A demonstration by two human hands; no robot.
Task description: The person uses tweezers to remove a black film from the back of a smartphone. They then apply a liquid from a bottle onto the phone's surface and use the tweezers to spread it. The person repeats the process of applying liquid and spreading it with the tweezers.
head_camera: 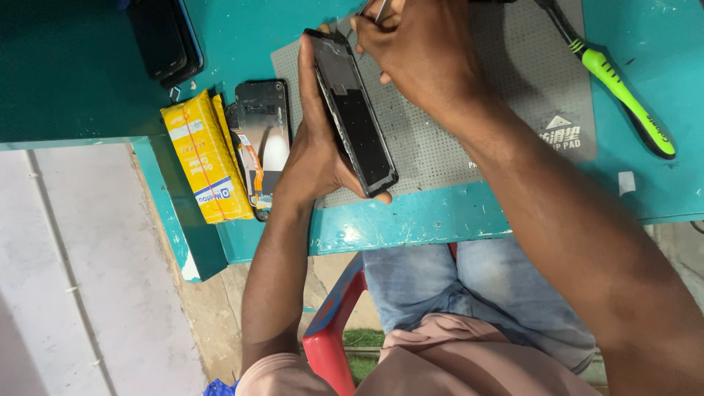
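Note:
My left hand grips a black phone frame by its long edge and tilts it up above the grey perforated repair mat. My right hand pinches thin metal tweezers at the top end of that frame. An opened phone body with an orange flex strip lies flat just left of my left hand. Beside it rests a yellow packet.
The teal workbench ends at a chipped front edge. A green and black brush lies at the right. Dark phones are stacked at the top left. A red plastic stool stands below, by my denim-clad lap.

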